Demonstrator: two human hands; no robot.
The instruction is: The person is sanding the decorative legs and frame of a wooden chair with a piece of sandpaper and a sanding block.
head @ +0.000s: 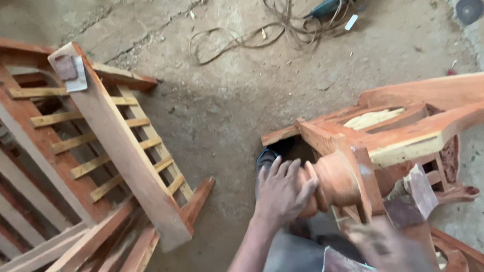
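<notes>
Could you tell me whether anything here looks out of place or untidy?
A power tool lies on the dirt floor in a tangle of loose cord. The slatted wooden frame leans askew.

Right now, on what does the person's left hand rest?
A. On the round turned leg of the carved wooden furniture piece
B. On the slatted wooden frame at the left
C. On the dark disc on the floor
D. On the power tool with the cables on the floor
A: the left hand wraps the rounded turned leg, far from the slatted frame, the power tool and the disc.
</notes>
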